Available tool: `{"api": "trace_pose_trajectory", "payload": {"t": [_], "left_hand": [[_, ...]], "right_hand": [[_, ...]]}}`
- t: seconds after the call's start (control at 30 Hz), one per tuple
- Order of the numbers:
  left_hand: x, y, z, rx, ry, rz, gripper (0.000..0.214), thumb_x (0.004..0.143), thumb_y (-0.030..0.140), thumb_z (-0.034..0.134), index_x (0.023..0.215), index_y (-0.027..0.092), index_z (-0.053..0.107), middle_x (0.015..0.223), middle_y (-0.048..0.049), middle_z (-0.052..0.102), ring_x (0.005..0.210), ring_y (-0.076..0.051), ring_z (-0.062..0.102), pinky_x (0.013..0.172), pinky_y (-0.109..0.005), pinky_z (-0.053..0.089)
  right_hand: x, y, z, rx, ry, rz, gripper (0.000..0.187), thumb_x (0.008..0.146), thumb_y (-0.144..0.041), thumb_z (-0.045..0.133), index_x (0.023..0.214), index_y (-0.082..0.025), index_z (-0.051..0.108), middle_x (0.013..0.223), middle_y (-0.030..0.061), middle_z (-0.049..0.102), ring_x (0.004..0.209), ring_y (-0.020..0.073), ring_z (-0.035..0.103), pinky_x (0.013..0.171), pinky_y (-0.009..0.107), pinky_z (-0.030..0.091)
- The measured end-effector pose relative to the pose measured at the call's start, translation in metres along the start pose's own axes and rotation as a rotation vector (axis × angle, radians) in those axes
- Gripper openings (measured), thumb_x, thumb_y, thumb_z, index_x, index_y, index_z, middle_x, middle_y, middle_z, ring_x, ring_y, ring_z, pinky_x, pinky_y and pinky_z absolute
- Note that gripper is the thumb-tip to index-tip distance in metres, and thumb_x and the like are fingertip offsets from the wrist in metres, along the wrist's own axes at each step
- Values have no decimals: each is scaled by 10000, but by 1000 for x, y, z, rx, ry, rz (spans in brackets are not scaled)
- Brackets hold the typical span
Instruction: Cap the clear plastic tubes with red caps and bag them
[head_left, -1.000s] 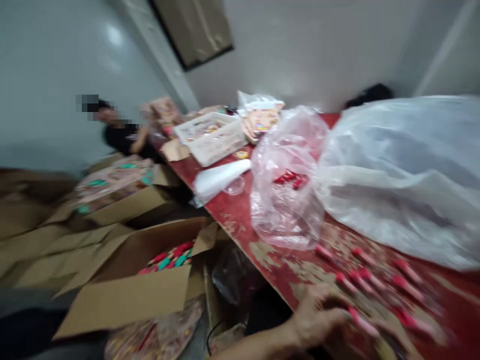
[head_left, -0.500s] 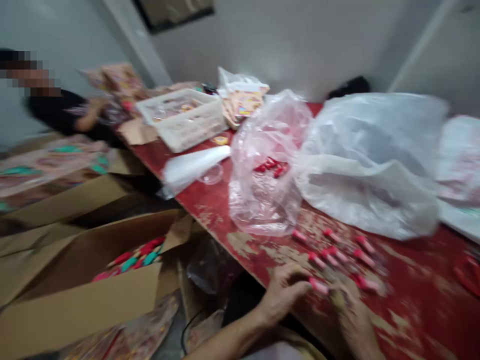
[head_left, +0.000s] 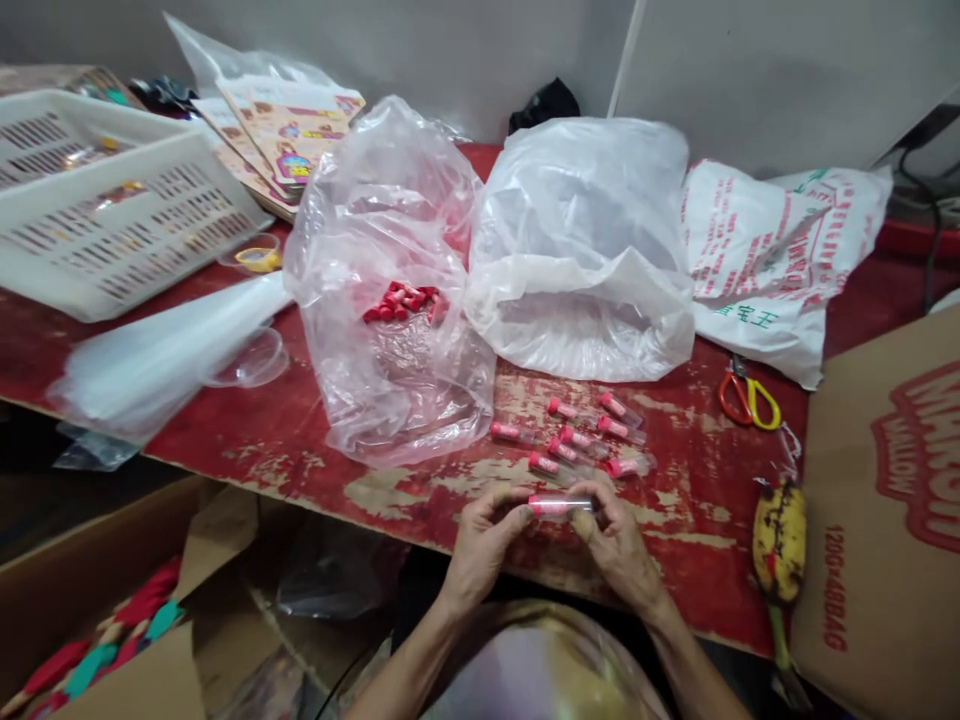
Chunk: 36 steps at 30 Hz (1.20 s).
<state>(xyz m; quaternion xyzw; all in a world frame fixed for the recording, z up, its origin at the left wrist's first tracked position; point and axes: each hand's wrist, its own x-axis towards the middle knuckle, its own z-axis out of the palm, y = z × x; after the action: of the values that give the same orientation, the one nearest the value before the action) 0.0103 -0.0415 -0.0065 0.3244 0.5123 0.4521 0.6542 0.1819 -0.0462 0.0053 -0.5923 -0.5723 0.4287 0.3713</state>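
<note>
A clear plastic tube with a red cap lies level between my hands near the table's front edge. My left hand pinches its capped end, and my right hand grips the clear end between thumb and fingers. Just beyond my hands, several similar red-capped tubes are scattered on the worn red table. Behind them to the left, an open clear plastic bag holds a small heap of red caps.
A white bag, a printed sack and scissors sit at the back right. On the right stand a banana and a carton. A white basket and plastic sleeves lie left, above an open box.
My view has swung to the right, so the co-worker is out of sight and the scissors, banana and carton show. Both my hands now hold the tube, raised and level.
</note>
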Motion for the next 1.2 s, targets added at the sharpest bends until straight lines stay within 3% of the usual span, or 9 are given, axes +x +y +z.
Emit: {"api": "trace_pose_trajectory", "payload": {"t": [0.1, 0.27, 0.43, 0.57, 0.73, 0.87, 1.03, 1.2], "left_hand": [[1, 1, -2, 106, 7, 75, 196, 681, 323, 741, 815, 181, 726, 764, -21, 657, 711, -150, 595, 682, -243, 470], [3, 3, -4, 178, 10, 113, 185, 708, 324, 715, 824, 182, 734, 793, -36, 659, 765, -172, 602, 733, -262, 481], [5, 1, -5, 184, 1, 107, 185, 699, 332, 723, 809, 184, 735, 749, -27, 638, 709, -155, 589, 665, -245, 481], [6, 2, -5, 158, -1, 119, 170, 710, 316, 715, 815, 183, 733, 792, -32, 650, 738, -157, 593, 701, -248, 478], [6, 3, -4, 174, -16, 133, 171, 692, 313, 732, 804, 183, 734, 757, -23, 634, 703, -146, 579, 654, -232, 465], [4, 4, -3, 161, -9, 126, 167, 704, 319, 719, 805, 186, 727, 764, -19, 637, 704, -146, 589, 662, -238, 472], [3, 2, -4, 203, -32, 151, 168, 706, 323, 719, 798, 182, 724, 742, -18, 628, 698, -143, 582, 656, -237, 464], [3, -1, -4, 146, -50, 140, 174, 730, 318, 700, 838, 182, 712, 784, -13, 631, 701, -133, 590, 659, -235, 472]], "right_hand": [[1, 4, 0, -38, 24, -1, 376, 869, -487, 441, 653, -205, 564, 576, -21, 463, 532, 129, 434, 504, 231, 344], [-1, 6, -4, -27, -57, -7, 241, 851, -419, 505, 932, -213, 600, 742, -5, 559, 617, 137, 499, 524, 222, 361], [-1, 6, -6, -66, 12, -19, 352, 888, -447, 430, 688, -197, 576, 610, -13, 500, 567, 131, 457, 536, 235, 346], [-1, 5, -6, 22, -43, -3, 265, 854, -429, 503, 955, -204, 600, 751, 2, 573, 621, 140, 504, 535, 229, 376], [-3, 6, -4, -38, 68, -15, 342, 886, -455, 421, 684, -213, 552, 619, -8, 499, 572, 141, 458, 541, 245, 366], [-4, 5, -3, 35, 27, 31, 268, 856, -446, 491, 924, -208, 593, 725, -2, 553, 580, 134, 492, 501, 231, 368], [-6, 4, -3, -32, 100, -32, 347, 872, -452, 453, 655, -200, 553, 574, -20, 472, 545, 125, 447, 523, 237, 353], [-9, 2, -1, 179, 36, 82, 294, 832, -459, 537, 960, -197, 570, 613, -41, 503, 489, 104, 446, 437, 203, 342]]}}
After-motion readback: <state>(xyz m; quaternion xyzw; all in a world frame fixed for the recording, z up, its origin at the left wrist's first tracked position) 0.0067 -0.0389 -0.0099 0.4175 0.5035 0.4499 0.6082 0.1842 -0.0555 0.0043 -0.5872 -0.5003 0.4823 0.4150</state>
